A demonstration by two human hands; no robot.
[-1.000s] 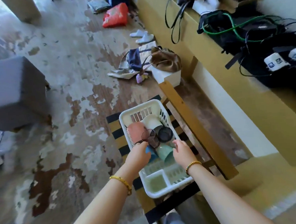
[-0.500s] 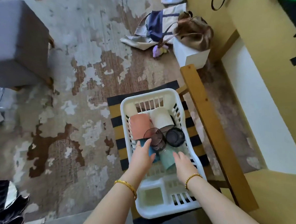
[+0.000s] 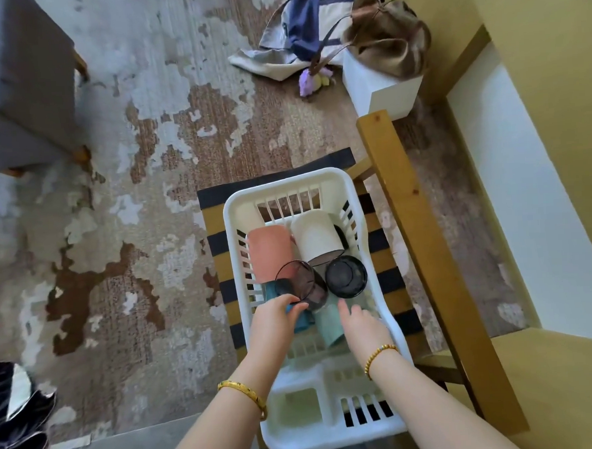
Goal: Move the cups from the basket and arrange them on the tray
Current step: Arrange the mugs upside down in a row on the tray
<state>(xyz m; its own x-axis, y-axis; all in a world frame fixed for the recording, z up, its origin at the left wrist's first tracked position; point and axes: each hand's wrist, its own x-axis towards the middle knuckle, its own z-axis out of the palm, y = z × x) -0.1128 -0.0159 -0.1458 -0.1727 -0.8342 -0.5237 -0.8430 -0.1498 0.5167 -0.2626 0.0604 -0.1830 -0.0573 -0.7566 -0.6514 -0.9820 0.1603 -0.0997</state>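
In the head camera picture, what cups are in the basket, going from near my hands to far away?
Mint green cup → smoky glass cup → pink cup, with the white cup beside it.

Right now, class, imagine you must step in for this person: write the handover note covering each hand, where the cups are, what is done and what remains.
Left hand: inside the basket, fingers curled round the dark blue cup.
Right hand: open, fingers resting on the light green cup, no grip yet.
Cups: all lie in the basket, which sits on a striped chair seat: pink cup, white cup, two smoky clear cups, plus the blue and green ones.
Done: no cup is out yet.
Left: lift every cup out and arrange them on the tray, which is not in view.
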